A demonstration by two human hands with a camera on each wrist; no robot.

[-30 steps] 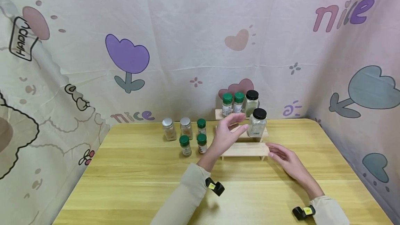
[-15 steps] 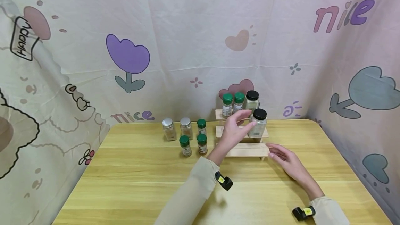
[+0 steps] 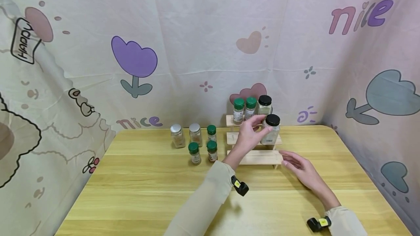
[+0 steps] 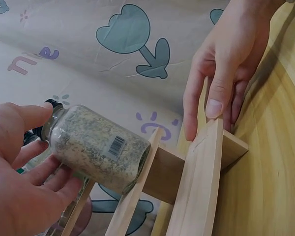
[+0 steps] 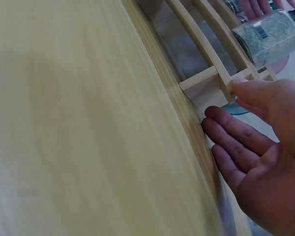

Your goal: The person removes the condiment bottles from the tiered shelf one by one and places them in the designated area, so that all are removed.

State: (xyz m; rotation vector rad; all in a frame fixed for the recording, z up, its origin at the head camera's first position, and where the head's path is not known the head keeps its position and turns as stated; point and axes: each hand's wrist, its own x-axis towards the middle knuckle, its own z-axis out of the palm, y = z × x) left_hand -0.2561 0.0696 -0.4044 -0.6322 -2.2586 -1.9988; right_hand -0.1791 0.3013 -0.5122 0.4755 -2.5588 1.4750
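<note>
A glass jar with a black lid (image 3: 271,134), filled with pale flakes, stands on the middle step of a three-step wooden rack (image 3: 259,157). My left hand (image 3: 248,134) is at the jar's left side, thumb and fingers spread about its upper part. In the left wrist view the thumb overlaps the lid, while the lower fingers lie along the glass (image 4: 96,142). My right hand (image 3: 303,170) holds the right end of the lowest step, its thumb (image 5: 250,91) on the board's front edge and the index finger behind; the other fingers extend below.
On the top step are two green-lidded spice jars (image 3: 238,110) and another black-lidded jar (image 3: 264,105). Left of the rack, silver-lidded jars (image 3: 177,136) and several green-lidded ones (image 3: 195,153) stand on the wooden table (image 3: 147,192). A printed cloth (image 3: 197,46) hangs behind.
My left hand has moved right, from the rack's left part to the black-lidded jar on the middle step. The jar and my right hand have stayed in place.
</note>
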